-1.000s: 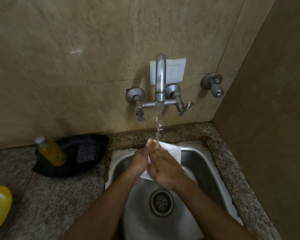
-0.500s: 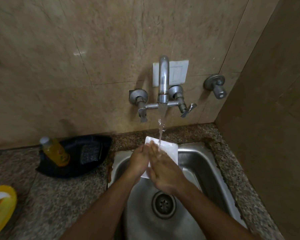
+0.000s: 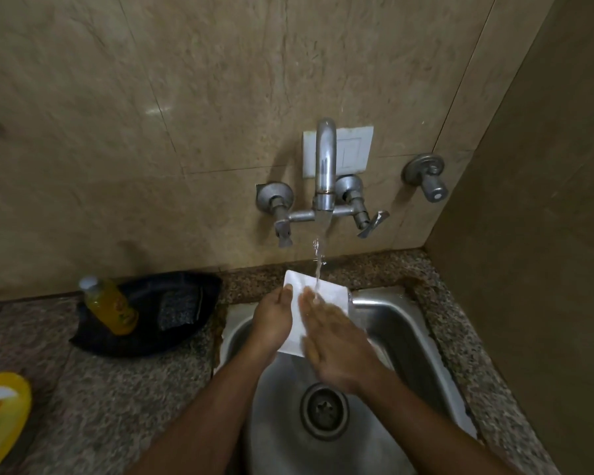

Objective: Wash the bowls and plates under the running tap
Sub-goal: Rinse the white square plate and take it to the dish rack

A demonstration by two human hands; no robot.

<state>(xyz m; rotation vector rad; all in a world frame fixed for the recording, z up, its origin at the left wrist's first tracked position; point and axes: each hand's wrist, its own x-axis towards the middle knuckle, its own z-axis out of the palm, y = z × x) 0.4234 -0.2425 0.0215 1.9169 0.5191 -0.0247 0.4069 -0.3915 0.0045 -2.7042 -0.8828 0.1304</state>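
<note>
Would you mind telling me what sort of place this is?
Most likely a home kitchen's washing-up corner: a steel sink set in a speckled stone counter, a wall tap running, and a bottle of yellow liquid, probably dish soap.

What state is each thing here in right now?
Chrome wall tap: running.
White square plate: held tilted over the sink, under the stream.
Left hand: grips the plate's left edge.
Right hand: flat on the plate's face, blurred.
Steel sink: wet, drain unplugged.
Yellow soap bottle: capped, leaning in a black tray.
</note>
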